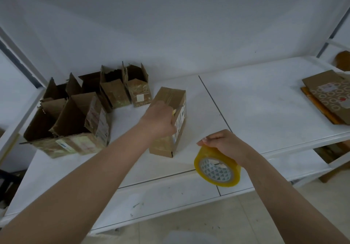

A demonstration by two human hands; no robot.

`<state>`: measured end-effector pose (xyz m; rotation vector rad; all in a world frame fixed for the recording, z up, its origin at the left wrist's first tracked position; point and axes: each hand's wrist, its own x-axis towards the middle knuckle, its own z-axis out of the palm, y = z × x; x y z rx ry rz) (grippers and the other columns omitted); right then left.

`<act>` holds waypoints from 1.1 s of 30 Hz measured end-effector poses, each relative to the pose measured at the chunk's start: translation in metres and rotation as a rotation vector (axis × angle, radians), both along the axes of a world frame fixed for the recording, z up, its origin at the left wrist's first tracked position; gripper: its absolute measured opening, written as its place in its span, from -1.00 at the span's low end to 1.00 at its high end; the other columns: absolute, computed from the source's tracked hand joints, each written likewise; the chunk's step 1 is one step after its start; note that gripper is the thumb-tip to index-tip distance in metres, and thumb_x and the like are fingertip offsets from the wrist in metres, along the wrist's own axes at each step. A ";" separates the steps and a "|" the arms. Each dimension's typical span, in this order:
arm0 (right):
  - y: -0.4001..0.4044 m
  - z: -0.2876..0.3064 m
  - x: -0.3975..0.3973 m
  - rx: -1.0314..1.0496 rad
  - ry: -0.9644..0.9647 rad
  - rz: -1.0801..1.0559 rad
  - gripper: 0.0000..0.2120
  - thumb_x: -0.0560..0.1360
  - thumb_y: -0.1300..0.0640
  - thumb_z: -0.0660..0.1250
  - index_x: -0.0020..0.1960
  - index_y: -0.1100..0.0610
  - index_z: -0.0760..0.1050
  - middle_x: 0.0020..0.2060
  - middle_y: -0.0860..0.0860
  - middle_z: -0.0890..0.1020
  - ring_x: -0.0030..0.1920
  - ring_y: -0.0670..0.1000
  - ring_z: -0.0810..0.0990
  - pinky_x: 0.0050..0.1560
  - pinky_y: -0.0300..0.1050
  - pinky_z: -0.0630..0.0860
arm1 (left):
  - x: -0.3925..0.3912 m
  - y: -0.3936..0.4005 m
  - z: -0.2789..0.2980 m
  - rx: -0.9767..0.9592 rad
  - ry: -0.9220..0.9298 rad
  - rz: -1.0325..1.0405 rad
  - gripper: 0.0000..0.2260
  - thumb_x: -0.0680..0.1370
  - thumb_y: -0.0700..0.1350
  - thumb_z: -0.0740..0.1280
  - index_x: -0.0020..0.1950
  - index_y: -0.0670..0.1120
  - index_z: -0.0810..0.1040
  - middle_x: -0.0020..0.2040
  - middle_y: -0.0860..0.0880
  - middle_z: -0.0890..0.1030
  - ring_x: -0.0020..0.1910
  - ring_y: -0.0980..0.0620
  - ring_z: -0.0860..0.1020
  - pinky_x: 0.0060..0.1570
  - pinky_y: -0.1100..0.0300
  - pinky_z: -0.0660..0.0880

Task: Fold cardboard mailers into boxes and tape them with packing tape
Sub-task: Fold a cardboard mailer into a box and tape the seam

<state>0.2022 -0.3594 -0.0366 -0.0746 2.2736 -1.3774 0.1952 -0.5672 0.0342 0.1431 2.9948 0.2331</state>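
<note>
While left hand (162,119) grips the folded box (168,122) standing mid-table (265,101), right hand (225,146) holds the tape roll (217,167) just beside it. Taping step apparently underway; next likely: press strip, sever.

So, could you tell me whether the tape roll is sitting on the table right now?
No, the right hand grips the tape roll from above and holds it at the table's front edge.
</note>
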 end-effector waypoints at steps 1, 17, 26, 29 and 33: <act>0.002 0.002 0.000 0.003 0.017 -0.004 -0.79 0.57 -0.02 0.30 -0.12 -0.15 0.71 -0.17 -0.19 0.70 -0.10 -0.08 0.67 -0.11 -0.19 0.55 | 0.001 0.005 -0.002 -0.052 -0.007 0.015 -0.81 0.49 -0.09 0.40 -0.06 -0.18 0.48 0.03 -0.10 0.39 -0.02 -0.09 0.50 -0.09 0.10 0.49; 0.021 0.046 0.014 -0.185 0.304 -0.051 -0.80 0.55 -0.04 0.32 -0.15 -0.14 0.70 -0.25 -0.02 0.71 -0.18 -0.05 0.69 -0.15 -0.19 0.59 | 0.032 0.051 -0.006 0.786 -0.009 0.148 -0.45 0.29 0.43 0.34 -0.13 -0.04 0.63 -0.26 0.08 0.66 -0.22 0.20 0.61 -0.30 0.39 0.40; 0.011 0.024 0.007 0.087 0.587 -0.339 -0.70 0.54 -0.26 0.20 -0.08 -0.17 0.66 -0.37 -0.10 0.63 -0.25 -0.05 0.61 -0.24 -0.16 0.47 | 0.048 0.083 -0.019 1.268 -0.104 0.450 -0.74 0.51 -0.08 0.43 -0.33 -0.09 0.47 -0.43 0.02 0.63 -0.60 0.20 0.35 -0.48 0.27 0.30; 0.007 0.015 0.002 0.225 0.687 -0.367 -0.76 0.56 -0.21 0.22 -0.01 -0.20 0.65 -0.39 -0.16 0.60 -0.29 -0.08 0.56 -0.34 -0.26 0.31 | 0.050 0.082 -0.019 1.316 -0.147 0.471 -0.80 0.53 -0.10 0.42 -0.26 -0.12 0.52 -0.35 -0.01 0.68 -0.57 0.18 0.38 -0.36 0.31 0.37; 0.005 0.006 -0.006 0.412 0.780 -0.357 -0.73 0.58 -0.20 0.17 0.08 -0.21 0.62 -0.23 -0.08 0.68 -0.19 0.05 0.63 -0.28 -0.19 0.33 | 0.049 0.067 -0.015 1.164 -0.150 0.366 -0.86 0.55 -0.07 0.39 -0.20 -0.03 0.64 -0.27 0.11 0.70 -0.29 0.30 0.57 0.02 0.14 0.48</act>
